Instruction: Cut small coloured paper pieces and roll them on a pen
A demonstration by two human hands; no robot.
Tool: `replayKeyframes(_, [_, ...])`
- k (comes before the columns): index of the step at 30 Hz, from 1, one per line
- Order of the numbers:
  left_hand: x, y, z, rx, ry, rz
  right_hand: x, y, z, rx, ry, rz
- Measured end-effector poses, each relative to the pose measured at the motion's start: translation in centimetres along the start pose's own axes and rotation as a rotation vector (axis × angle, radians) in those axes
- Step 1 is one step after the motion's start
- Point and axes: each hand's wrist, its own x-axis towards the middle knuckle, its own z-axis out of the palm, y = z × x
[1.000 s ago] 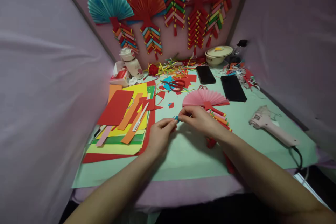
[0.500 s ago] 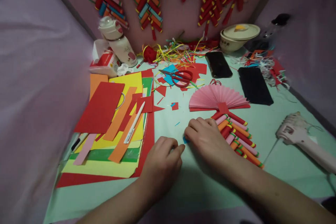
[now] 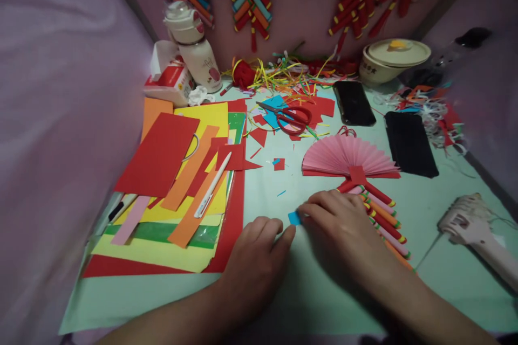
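Note:
A small blue paper piece (image 3: 294, 218) lies on the pale green table between my hands. My right hand (image 3: 335, 226) has its fingers closed at the piece's right edge. My left hand (image 3: 261, 253) rests just left of it, fingers curled and the index tip near the paper's lower edge; whether it holds anything is hidden. Beyond my right hand, a pink paper fan (image 3: 350, 156) with a red square at its base sits above rows of rolled paper tubes (image 3: 390, 221), partly covered by that hand.
Coloured sheets (image 3: 157, 156) and a white pen (image 3: 212, 186) lie at left. Red-handled scissors (image 3: 293, 118) rest on scraps at the back. A glue gun (image 3: 471, 223) is at right, near a phone (image 3: 354, 103), a black pad (image 3: 410, 143), a bowl (image 3: 380, 67) and a bottle (image 3: 200, 62).
The view has shifted, so the table's things appear further right. More of the blue piece shows between my hands, and my left index finger is nearer to it.

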Motion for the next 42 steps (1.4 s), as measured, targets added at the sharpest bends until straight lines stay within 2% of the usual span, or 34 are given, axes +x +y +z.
replayKeyframes(9, [0.0, 0.6, 0.5, 0.040, -0.022, -0.038, 0.8, -0.5, 1.7, -0.016, -0.039, 0.043])
replayKeyframes(14, [0.3, 0.8, 0.8, 0.102, 0.054, -0.058, 1.0, -0.3, 2.0, 0.031, 0.021, 0.074])
replayKeyframes(21, [0.4, 0.9, 1.0, 0.147, 0.099, -0.078, 1.3, 0.0, 2.4, 0.080, 0.093, 0.078])
replayKeyframes(26, [0.3, 0.8, 1.0, 0.125, 0.088, -0.062, 1.3, 0.3, 2.4, 0.137, 0.194, 0.044])
replayKeyframes(30, [0.3, 0.6, 0.9, 0.113, 0.051, -0.064, 1.3, 0.1, 2.1, 0.145, 0.215, 0.054])
replayKeyframes(38, [1.0, 0.7, 0.1, 0.068, -0.077, -0.149, 0.9, 0.3, 1.3, 0.207, 0.122, 0.146])
replayKeyframes(42, [1.1, 0.5, -0.2, 0.054, -0.031, -0.172, -0.2, 0.1, -0.1, 0.204, -0.118, 0.108])
